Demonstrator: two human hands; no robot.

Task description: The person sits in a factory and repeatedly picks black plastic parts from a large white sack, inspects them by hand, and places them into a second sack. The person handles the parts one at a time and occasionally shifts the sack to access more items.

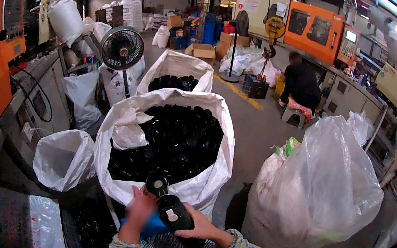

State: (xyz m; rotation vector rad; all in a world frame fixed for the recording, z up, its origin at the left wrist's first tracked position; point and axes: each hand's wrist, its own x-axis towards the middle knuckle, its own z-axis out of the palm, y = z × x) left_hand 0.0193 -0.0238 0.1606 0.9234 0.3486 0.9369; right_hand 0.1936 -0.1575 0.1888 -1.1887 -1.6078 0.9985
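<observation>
On the near side, the hands are close to each other. The right hand (203, 227) is closed around a large black rounded plastic piece (182, 219) with a pale round spot. The left hand (140, 210), partly blurred, is at a smaller black round plastic piece (156, 185); I cannot tell whether it grips this. Just beyond stands a big white woven sack (223, 167), filled with black plastic parts (180, 139). To its right is a large translucent plastic bag (330, 183). Farther, a black round fan (122, 48) stands left; a dark-clothed person (301, 82) sits right.
</observation>
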